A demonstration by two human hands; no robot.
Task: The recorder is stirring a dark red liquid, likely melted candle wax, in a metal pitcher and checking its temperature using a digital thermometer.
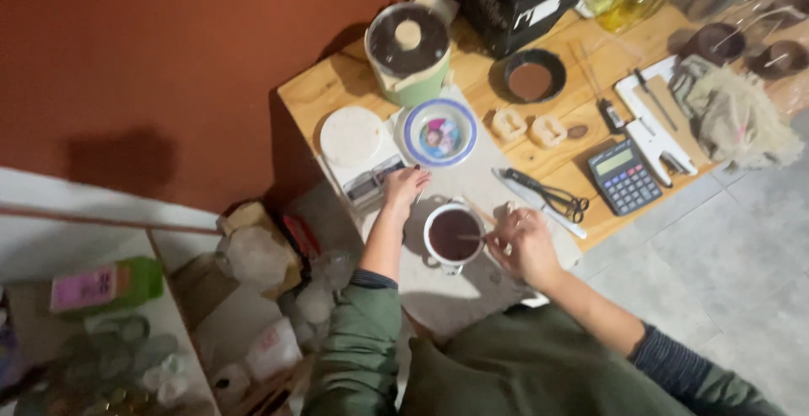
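A white mug (453, 235) full of dark brown liquid stands on a pale cloth (472, 180) on the wooden table (337, 87). My right hand (524, 243) is just right of the mug and holds a thin stick (472, 236) whose tip dips into the liquid. My left hand (403, 187) rests on the cloth left of the mug, next to a small kitchen scale (358, 146), and holds nothing that I can see.
A patterned bowl (440, 132), a green lidded pot (409, 52), a dark pan of brown stuff (529, 77), scissors (552, 197), a calculator (624, 176), two small moulds (529, 128) and a crumpled rag (737, 117) lie around. Bags clutter the floor at left.
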